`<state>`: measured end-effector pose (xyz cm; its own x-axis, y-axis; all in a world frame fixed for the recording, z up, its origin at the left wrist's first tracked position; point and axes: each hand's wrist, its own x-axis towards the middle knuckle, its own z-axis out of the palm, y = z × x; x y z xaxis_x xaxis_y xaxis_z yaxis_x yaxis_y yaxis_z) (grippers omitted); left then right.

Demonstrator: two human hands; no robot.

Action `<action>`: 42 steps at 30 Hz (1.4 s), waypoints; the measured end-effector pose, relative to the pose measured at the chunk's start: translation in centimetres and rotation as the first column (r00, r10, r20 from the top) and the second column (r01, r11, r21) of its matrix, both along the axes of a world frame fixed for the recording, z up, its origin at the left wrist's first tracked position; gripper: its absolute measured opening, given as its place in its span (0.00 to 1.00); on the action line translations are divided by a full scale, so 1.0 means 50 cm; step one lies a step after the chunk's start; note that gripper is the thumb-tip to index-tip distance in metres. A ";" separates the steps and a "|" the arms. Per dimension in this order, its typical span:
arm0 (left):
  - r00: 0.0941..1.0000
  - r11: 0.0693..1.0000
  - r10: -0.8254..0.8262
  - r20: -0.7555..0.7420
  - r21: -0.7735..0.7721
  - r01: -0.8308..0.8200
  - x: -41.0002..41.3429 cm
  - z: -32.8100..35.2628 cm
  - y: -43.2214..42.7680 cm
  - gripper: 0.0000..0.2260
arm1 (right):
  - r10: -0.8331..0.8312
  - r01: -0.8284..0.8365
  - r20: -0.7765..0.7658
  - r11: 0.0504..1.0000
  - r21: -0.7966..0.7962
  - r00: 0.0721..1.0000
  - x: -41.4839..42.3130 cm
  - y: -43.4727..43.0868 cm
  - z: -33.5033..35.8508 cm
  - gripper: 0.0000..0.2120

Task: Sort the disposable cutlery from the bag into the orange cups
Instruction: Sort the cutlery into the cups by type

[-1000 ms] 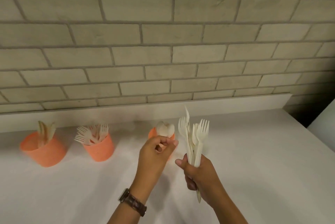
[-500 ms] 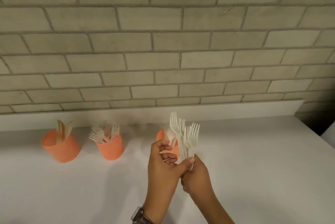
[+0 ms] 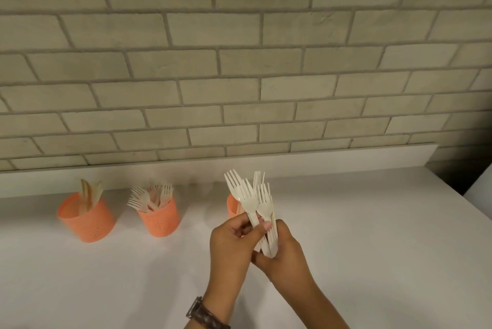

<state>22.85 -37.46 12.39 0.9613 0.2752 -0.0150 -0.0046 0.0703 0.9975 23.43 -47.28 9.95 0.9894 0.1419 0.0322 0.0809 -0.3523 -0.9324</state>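
Forks (image 3: 150, 197) stood in the middle cup (image 3: 159, 219), knives (image 3: 90, 194) in the left cup (image 3: 86, 219); I saw the third cup (image 3: 232, 207) half hidden behind the fork bunch (image 3: 255, 203), which my left hand (image 3: 231, 246) and right hand (image 3: 287, 256) both gripped above the counter (image 3: 372, 248).

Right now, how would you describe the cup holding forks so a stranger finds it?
Below the brick wall lies the white counter. The middle cup in its orange row has fork tines fanning above its rim; the left cup shows none.
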 end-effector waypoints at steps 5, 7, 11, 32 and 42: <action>0.975 0.954 -0.199 -0.098 -0.246 0.170 0.011 0.004 0.028 0.08 | 0.141 -0.114 -0.113 0.969 0.217 0.984 -0.001 -0.015 0.018 0.14; 0.969 0.933 -0.232 -0.090 -0.302 0.195 0.016 0.003 0.037 0.09 | 0.123 -0.084 -0.124 0.956 0.283 0.985 0.000 -0.020 0.019 0.16; 0.979 0.937 -0.195 -0.055 -0.306 0.169 0.032 0.003 0.055 0.10 | -0.002 0.050 -0.159 0.953 0.298 0.987 0.006 -0.026 -0.002 0.16; 0.886 0.881 0.460 0.054 0.094 -0.463 0.190 0.001 0.303 0.14 | 0.009 0.058 -0.225 0.955 0.290 0.974 0.034 -0.015 -0.023 0.11; 0.838 0.741 0.523 0.157 0.401 -0.538 0.214 -0.084 0.450 0.13 | 0.004 0.063 -0.232 0.958 0.280 0.973 0.028 0.096 -0.036 0.12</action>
